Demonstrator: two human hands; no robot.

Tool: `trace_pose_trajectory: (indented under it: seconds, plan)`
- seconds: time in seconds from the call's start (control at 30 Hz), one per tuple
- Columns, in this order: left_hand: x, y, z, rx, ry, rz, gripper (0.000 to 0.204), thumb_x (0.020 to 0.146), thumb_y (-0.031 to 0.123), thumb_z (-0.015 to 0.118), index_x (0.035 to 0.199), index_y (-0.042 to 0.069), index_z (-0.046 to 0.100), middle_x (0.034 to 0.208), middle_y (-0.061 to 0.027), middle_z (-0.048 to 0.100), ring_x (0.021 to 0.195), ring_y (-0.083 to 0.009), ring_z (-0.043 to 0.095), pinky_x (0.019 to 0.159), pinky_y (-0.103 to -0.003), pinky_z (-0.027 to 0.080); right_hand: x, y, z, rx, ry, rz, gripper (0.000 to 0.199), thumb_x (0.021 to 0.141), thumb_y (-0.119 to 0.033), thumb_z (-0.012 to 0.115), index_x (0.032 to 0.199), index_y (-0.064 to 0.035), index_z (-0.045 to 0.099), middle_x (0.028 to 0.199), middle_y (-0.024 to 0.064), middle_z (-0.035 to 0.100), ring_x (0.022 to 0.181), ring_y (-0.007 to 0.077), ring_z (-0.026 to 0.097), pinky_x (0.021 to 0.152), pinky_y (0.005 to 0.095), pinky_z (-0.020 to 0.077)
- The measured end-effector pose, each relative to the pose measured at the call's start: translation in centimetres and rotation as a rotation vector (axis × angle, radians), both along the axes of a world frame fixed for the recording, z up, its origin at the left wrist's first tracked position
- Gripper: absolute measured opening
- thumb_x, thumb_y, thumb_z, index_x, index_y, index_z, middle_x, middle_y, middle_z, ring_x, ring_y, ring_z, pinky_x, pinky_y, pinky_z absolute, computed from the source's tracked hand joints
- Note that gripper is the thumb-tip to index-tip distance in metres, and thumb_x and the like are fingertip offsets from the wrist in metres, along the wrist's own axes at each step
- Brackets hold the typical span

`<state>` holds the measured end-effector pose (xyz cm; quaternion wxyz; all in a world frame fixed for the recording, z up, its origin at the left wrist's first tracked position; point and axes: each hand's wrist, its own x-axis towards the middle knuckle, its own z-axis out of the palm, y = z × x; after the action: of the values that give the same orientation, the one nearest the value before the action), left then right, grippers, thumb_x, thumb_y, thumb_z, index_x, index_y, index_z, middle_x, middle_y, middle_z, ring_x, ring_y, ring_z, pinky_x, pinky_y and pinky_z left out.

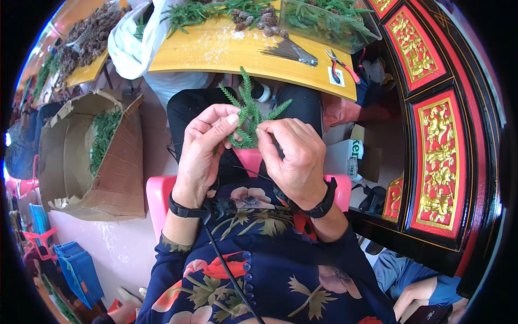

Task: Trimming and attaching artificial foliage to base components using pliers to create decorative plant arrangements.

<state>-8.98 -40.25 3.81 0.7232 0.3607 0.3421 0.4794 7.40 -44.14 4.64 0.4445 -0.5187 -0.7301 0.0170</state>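
Red-and-black lacquered panels with gilded carving curve down the right side of the frame, and a pale floor fills the lower left. Across the top runs a yellow wooden table, its bare middle dusted with small crumbs. Along its far edge lie heaps of green fir-like sprigs mixed with brown cones, and at its right end stands a clear plastic box full of more greenery. Near the box, on the tabletop, lie a bundle of thin dark wires and red-handled pliers.

At left centre, an open cardboard box rests on the floor with green sprigs inside it. Above it, in the upper left, a second yellow surface carries a pile of brown cones. A white plastic bag hangs at the table's left end. Blue and red plastic crates sit in the lower left corner.

A pink plastic chair shows beneath the person's dark floral sleeves at lower centre. Both wrists wear black bands.

Just below the table edge, at frame centre, the left hand and the right hand meet around a small green sprig cluster. The fingers of each hand are pinched together on the cluster's lower stem, left thumb and forefinger on one side, right on the other. The cluster's fronds fan upward, upright, above the fingertips and in front of the person's dark lap.
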Motion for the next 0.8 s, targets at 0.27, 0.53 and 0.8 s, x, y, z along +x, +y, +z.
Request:
trace_pose_trajectory:
  seconds: [0.27, 0.53, 0.8]
  plan:
    - [0.3, -0.1, -0.9, -0.013, -0.046, -0.074, 0.011, 0.089, 0.010, 0.067, 0.098, 0.004, 0.066, 0.084, 0.0019, 0.065, 0.068, -0.0029, 0.055, 0.058, -0.015, 0.038, -0.6, 0.0, -0.3, 0.059, 0.002, -0.020, 0.017, 0.072, 0.002, 0.071, 0.086, -0.0041, 0.063, 0.077, 0.0073, 0.064, 0.070, 0.0262, 0.062, 0.062, 0.0348, 0.0446]
    - [-0.5, 0.0, -0.7, 0.015, -0.052, 0.015, 0.007, 0.090, 0.009, 0.065, 0.095, 0.004, 0.067, 0.086, 0.0015, 0.066, 0.073, -0.0024, 0.054, 0.065, -0.017, 0.039, -1.0, 0.3, -0.8, 0.101, 0.050, 0.055, 0.027, 0.070, 0.002, 0.073, 0.095, -0.0048, 0.065, 0.089, 0.0085, 0.064, 0.074, 0.0250, 0.062, 0.063, 0.0334, 0.0460]
    - [-0.3, -0.2, 0.3, -0.017, -0.140, 0.020, 0.009, 0.092, 0.009, 0.061, 0.097, 0.005, 0.067, 0.090, 0.0021, 0.066, 0.076, -0.0029, 0.054, 0.067, -0.018, 0.040, -1.0, 0.0, -0.9, 0.097, -0.081, 0.048, 0.046, 0.071, 0.005, 0.070, 0.115, -0.0092, 0.067, 0.101, 0.0087, 0.060, 0.076, 0.0223, 0.061, 0.063, 0.0315, 0.0484]
